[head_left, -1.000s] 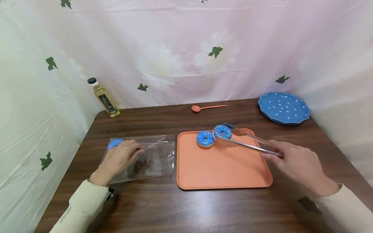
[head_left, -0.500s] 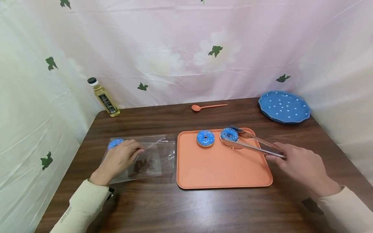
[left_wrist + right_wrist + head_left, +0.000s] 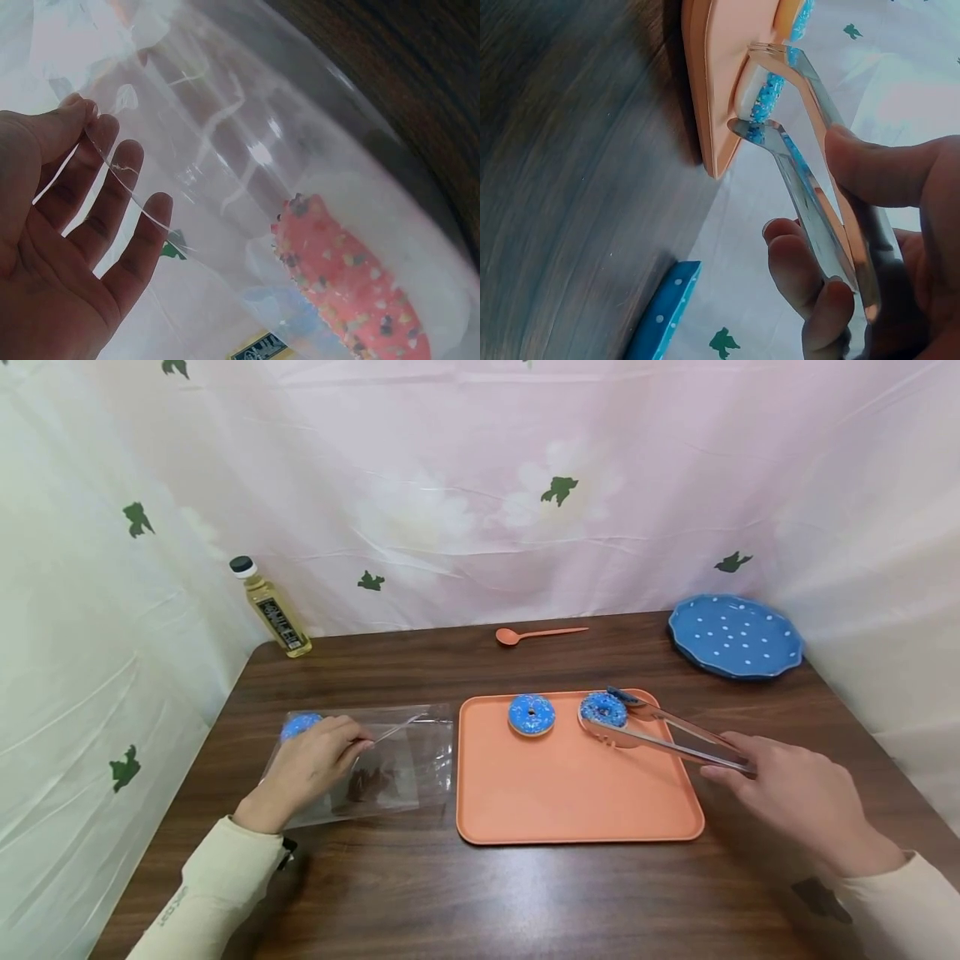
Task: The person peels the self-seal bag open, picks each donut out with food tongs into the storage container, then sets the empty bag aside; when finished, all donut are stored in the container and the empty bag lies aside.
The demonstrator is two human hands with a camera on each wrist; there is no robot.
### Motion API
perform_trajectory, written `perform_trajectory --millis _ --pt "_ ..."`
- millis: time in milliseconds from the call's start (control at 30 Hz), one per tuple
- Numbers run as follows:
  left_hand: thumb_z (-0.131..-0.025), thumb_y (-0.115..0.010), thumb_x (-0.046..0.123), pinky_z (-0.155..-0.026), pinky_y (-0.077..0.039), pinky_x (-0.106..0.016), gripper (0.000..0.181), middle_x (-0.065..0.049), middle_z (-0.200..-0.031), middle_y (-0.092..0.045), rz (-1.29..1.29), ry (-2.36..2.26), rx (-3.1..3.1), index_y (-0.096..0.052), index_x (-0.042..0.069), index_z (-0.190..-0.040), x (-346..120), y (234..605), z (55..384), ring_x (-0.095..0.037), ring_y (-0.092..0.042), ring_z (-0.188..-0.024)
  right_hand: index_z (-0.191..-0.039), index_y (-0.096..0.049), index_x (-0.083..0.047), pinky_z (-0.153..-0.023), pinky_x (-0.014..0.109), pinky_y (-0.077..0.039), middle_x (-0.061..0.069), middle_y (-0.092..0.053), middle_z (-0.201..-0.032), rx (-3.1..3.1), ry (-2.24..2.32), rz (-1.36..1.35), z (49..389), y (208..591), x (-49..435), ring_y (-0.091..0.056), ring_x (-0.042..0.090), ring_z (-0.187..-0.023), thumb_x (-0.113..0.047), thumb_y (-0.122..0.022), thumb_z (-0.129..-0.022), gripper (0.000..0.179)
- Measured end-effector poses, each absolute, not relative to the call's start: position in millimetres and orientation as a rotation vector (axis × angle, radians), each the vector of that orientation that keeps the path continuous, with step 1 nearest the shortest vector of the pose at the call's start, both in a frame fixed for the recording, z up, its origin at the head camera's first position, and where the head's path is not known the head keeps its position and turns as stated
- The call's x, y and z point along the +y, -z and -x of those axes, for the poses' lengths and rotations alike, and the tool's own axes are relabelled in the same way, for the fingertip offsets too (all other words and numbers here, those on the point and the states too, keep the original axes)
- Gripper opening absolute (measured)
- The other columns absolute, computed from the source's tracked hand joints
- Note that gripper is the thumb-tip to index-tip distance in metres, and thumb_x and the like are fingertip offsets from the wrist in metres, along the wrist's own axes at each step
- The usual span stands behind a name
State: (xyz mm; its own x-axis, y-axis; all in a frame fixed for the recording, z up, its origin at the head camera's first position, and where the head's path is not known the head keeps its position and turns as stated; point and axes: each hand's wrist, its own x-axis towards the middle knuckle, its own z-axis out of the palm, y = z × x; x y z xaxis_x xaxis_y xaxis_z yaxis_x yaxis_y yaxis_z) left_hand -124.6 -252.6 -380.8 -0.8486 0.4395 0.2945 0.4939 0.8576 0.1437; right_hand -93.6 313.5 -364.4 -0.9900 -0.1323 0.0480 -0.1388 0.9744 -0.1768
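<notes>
My left hand point(image 3: 311, 768) pinches the opening edge of a clear plastic bag point(image 3: 393, 768) between thumb and fingertips. Inside lie a blue-iced doughnut point(image 3: 302, 725), partly behind the hand, and a pink-iced one with sprinkles point(image 3: 349, 277), seen in the left wrist view. My right hand point(image 3: 802, 793) grips metal tongs point(image 3: 678, 745). Their tips stand on either side of a blue-iced doughnut point(image 3: 604, 708) at the back right of the orange tray point(image 3: 570, 802). Another blue-iced doughnut point(image 3: 532, 716) sits to its left on the same tray.
An orange spoon point(image 3: 508, 637) lies behind the tray. At the back right is a blue dotted plate point(image 3: 735, 635) with a wavy rim. A bottle of yellow liquid point(image 3: 277, 617) stands at the back left. Patterned cloth point(image 3: 420, 485) hangs around the table.
My right hand and the tongs have moved right and toward me, taking the doughnut away from the other one on the tray. My left hand keeps its pinch on the bag.
</notes>
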Motion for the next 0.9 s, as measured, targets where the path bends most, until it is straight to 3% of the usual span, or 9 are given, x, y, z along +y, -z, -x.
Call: perform_trajectory --millis 167,367,600,900 --pt "-0.093 -0.075 0.019 -0.064 -0.054 -0.037 0.006 0.005 -0.091 -0.069 0.708 0.31 -2.795 -0.074 0.015 -0.097 -253 381 124 -0.014 -0.066 -0.078 -0.129 -0.064 -0.004 -0.049 0.05 -0.044 0.012 -0.069 -0.085 -3.088 -0.282 -0.218 93 363 312 -0.062 0.035 -0.071 -0.064 -0.068 -0.087 0.074" --pt "-0.093 -0.075 0.019 -0.065 -0.054 -0.038 0.006 0.005 -0.091 -0.069 0.709 0.303 -2.794 -0.075 0.015 -0.097 -252 380 125 -0.015 -0.066 -0.079 -0.129 -0.063 -0.004 -0.048 0.049 -0.043 0.015 -0.07 -0.089 -3.081 -0.292 -0.217 93 361 312 -0.062 0.035 -0.072 -0.065 -0.067 -0.087 0.075" --pt "-0.093 -0.075 0.019 -0.068 -0.056 -0.04 0.006 0.004 -0.091 -0.069 0.711 0.294 -2.787 -0.075 0.014 -0.096 -252 378 126 -0.016 -0.067 -0.082 -0.13 -0.065 -0.007 -0.05 0.05 -0.044 0.003 -0.069 -0.084 -2.947 -0.35 -0.268 95 351 298 -0.063 0.031 -0.073 -0.056 -0.074 -0.086 0.067" --pt "-0.092 -0.076 0.019 -0.063 -0.054 -0.037 0.006 0.004 -0.089 -0.069 0.722 0.288 -2.778 -0.075 0.015 -0.096 -252 379 124 -0.014 -0.065 -0.076 -0.128 -0.067 -0.006 -0.059 0.055 -0.05 0.008 -0.074 -0.095 -2.929 -0.387 -0.38 103 346 265 -0.068 0.032 -0.083 -0.046 -0.078 -0.086 0.059"
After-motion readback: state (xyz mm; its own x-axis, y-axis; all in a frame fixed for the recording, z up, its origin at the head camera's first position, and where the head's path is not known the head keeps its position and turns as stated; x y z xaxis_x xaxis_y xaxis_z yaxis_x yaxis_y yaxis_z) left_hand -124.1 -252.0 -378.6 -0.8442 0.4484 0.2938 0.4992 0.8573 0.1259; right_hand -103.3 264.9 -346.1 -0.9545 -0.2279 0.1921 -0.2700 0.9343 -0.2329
